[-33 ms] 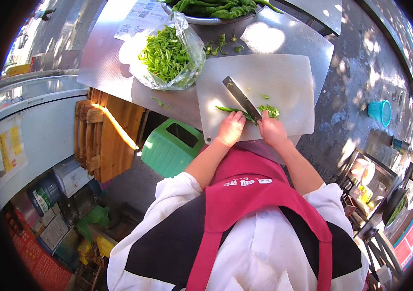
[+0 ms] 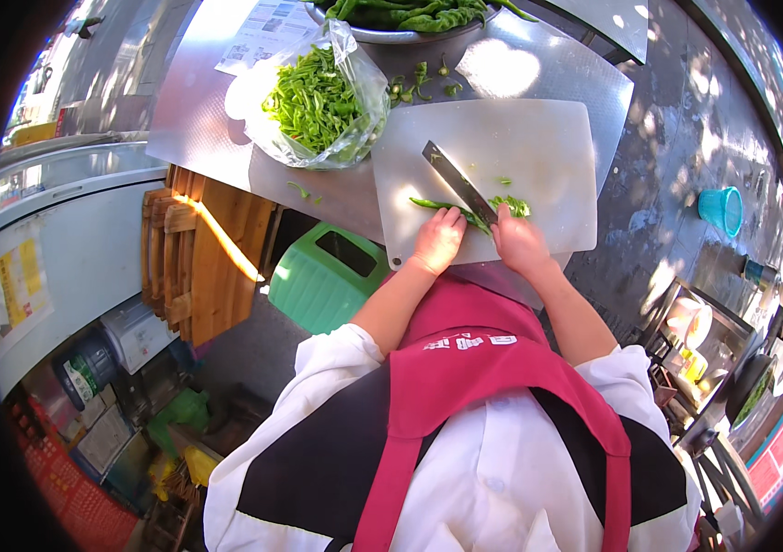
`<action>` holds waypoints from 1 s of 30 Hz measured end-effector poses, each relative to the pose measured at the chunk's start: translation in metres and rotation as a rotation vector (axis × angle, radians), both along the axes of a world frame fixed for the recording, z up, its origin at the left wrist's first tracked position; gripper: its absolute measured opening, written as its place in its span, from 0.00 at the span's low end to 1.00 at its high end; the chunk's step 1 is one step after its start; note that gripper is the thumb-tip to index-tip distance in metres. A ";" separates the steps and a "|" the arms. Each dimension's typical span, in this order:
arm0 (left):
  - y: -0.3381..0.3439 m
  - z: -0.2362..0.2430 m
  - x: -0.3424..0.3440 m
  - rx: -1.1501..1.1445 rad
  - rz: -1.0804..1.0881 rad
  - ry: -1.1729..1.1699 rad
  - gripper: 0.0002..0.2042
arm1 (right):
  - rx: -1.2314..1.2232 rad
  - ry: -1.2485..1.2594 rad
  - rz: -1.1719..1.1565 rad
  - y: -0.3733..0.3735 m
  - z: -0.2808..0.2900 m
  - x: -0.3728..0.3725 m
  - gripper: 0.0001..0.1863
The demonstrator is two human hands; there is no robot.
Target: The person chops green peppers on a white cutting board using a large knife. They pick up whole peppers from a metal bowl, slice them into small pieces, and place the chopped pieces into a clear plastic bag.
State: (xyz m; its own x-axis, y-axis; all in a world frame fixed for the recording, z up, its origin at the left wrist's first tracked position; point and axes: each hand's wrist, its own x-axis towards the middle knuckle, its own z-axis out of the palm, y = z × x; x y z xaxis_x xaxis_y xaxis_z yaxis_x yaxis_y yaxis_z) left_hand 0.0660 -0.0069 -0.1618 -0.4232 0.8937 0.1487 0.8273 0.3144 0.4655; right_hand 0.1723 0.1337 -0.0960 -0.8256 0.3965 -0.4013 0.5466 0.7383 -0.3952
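Green pepper (image 2: 429, 203) lies crosswise on the white cutting board (image 2: 543, 138), just below the middle of the frame, with its narrow end toward the left. The left hand (image 2: 439, 240) is clamped over it with bent fingers; the right hand (image 2: 519, 242) is closed around the handle of the knife (image 2: 457, 178), whose blade slants from there toward the upper left. The two hands are near each other but apart.

The likeliest harm, I judge, is a nicked finger: the left fingertips sit close beside the blade, and if the pepper rolled under them, or they were slow to draw back, the edge could land on skin. Pepper skin tends to be slick, which would make such a roll easier. Whether the left thumb is tucked away I cannot tell.

Loose cut pieces (image 2: 514, 206) lie right by the blade on its right side; a wide sweep could scatter them. The board's lower right corner seems to jut past the edge of the counter (image 2: 194, 115), so hard pressure there might tip or shift it; what grips it underneath is hidden.

At the upper left of the board, the open plastic bag (image 2: 372, 103) of shreds stands close by, and a careless push might slump it. Pepper stems (image 2: 421, 83) beyond the board could get mixed in with the shreds.
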 end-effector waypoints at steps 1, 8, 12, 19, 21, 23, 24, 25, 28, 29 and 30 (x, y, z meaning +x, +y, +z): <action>-0.003 -0.002 0.002 -0.007 0.001 -0.008 0.03 | -0.008 0.011 0.029 0.002 0.007 -0.002 0.13; 0.002 0.003 -0.004 -0.088 -0.008 -0.080 0.05 | -0.045 -0.021 -0.094 -0.014 -0.019 0.006 0.12; 0.001 0.007 -0.009 -0.054 0.159 -0.115 0.04 | -0.029 -0.031 -0.028 -0.018 -0.017 0.021 0.12; 0.000 0.007 -0.007 -0.066 0.150 -0.039 0.02 | 0.026 -0.009 0.065 0.003 -0.014 0.022 0.11; -0.002 0.006 -0.005 -0.091 0.132 -0.040 0.03 | 0.059 -0.019 0.097 0.012 -0.009 0.024 0.10; -0.004 0.007 -0.003 -0.108 0.119 -0.043 0.04 | 0.108 -0.049 0.122 0.018 0.001 0.022 0.10; -0.005 0.009 -0.003 -0.112 0.116 -0.045 0.04 | 0.114 -0.071 0.133 0.018 0.009 0.021 0.10; -0.005 0.010 -0.002 -0.116 0.113 -0.048 0.05 | 0.120 -0.094 0.145 0.016 0.018 0.020 0.10; -0.006 0.009 -0.001 -0.102 0.109 -0.034 0.06 | 0.159 -0.230 0.193 0.000 0.034 0.016 0.11; -0.006 0.008 -0.002 -0.111 0.102 -0.022 0.05 | 0.178 -0.288 0.210 -0.003 0.036 0.014 0.11; -0.006 0.008 -0.001 -0.118 0.087 -0.011 0.05 | 0.159 -0.211 0.171 -0.006 0.023 0.018 0.11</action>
State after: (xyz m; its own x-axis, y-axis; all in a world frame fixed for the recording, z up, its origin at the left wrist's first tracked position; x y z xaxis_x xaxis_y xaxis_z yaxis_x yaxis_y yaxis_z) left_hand 0.0648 -0.0131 -0.1537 -0.5006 0.8647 0.0398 0.7899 0.4375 0.4297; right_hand 0.1907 0.1279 -0.0730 -0.7908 0.3305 -0.5151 0.4667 0.8701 -0.1582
